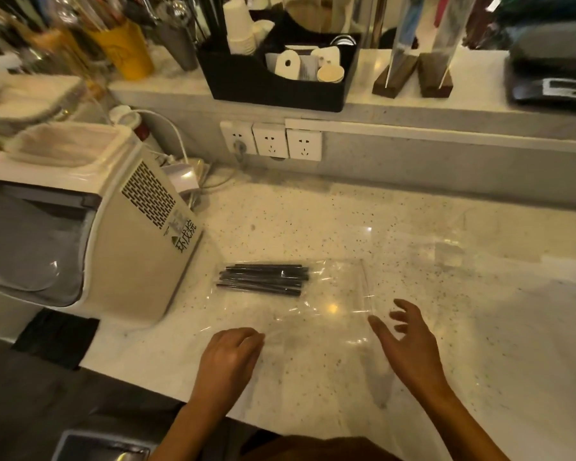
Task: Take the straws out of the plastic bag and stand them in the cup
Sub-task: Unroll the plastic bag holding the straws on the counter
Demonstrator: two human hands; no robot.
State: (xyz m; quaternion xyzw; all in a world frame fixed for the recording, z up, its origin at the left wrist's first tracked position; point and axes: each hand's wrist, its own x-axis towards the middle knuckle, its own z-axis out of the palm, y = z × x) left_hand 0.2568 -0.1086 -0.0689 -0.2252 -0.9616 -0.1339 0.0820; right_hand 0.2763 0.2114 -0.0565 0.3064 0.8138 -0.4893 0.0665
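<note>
A clear plastic bag (326, 294) lies flat on the speckled white counter (479, 327). Several black straws (263, 280) lie bundled inside its far left part. My left hand (228, 356) rests at the bag's near left edge with fingers curled onto the plastic; whether it pinches the film I cannot tell. My right hand (408, 341) hovers over the bag's right edge, fingers spread and holding nothing. A clear cup (448, 257) is faintly visible on the counter beyond the right hand.
A beige machine (113, 234) stands at the left, close to the bag. Wall sockets (271, 141) sit behind. On the raised ledge are a black organiser (280, 84) with paper cups, a yellow holder (127, 48) and a scale (552, 84).
</note>
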